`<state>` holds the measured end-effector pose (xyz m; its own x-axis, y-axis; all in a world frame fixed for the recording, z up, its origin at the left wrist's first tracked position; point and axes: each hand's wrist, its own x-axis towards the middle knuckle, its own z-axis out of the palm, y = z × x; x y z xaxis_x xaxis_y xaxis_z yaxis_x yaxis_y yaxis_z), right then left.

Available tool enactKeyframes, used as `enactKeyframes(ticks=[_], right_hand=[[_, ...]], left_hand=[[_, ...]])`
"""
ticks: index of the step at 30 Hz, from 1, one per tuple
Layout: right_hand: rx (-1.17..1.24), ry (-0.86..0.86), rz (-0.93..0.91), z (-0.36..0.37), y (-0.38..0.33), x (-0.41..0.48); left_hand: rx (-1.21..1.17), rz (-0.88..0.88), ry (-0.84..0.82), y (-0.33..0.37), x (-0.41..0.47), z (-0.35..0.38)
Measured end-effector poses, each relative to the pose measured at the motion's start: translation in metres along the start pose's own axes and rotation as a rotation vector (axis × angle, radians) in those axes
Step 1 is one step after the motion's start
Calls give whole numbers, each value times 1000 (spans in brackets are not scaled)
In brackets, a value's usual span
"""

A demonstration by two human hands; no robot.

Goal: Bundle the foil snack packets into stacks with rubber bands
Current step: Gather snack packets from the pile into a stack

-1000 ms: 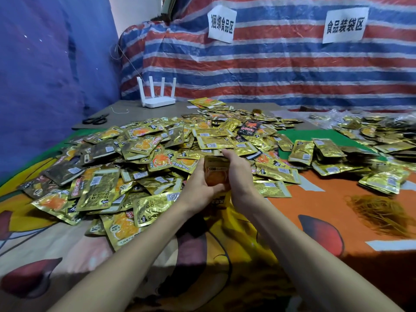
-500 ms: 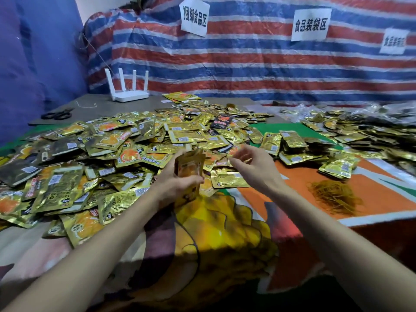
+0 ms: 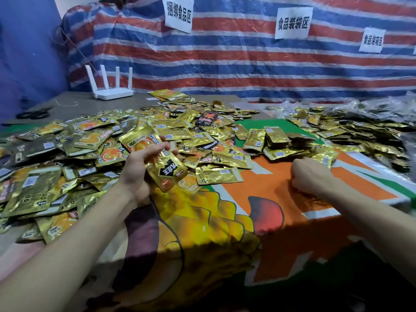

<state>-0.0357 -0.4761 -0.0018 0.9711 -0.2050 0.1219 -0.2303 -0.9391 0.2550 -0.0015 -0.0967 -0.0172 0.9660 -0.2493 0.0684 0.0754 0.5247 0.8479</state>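
Foil-slick and light, the packet stack [image 3: 170,171] seemed apt to fan; left hand [image 3: 135,168] fingers clamped its middle, right hand [image 3: 311,174] fingers curled, contents unseen.

Your table [image 3: 78,96] has a bright printed cloth [image 3: 281,199] over its near part. A big heap of gold packets [image 3: 90,143] covers the left side back to the far edge, and a second heap [image 3: 360,131] lies along the right edge. A white router [image 3: 110,91] stands at the far left corner, with scissors [image 3: 33,113] near the left edge.
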Motion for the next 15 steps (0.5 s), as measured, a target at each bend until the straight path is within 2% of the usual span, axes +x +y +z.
enactKeyframes(ticks=[5,10,15], right_hand=[[34,95,42,3,-3,5],[281,378,140,-8,-4,7],[322,445,70,-24,-28,3]], left_hand=[[-179,18,-21,5,-1,0],[-166,4,-22,0,-3,-2],[-113,-53,17,-11,-9,8]])
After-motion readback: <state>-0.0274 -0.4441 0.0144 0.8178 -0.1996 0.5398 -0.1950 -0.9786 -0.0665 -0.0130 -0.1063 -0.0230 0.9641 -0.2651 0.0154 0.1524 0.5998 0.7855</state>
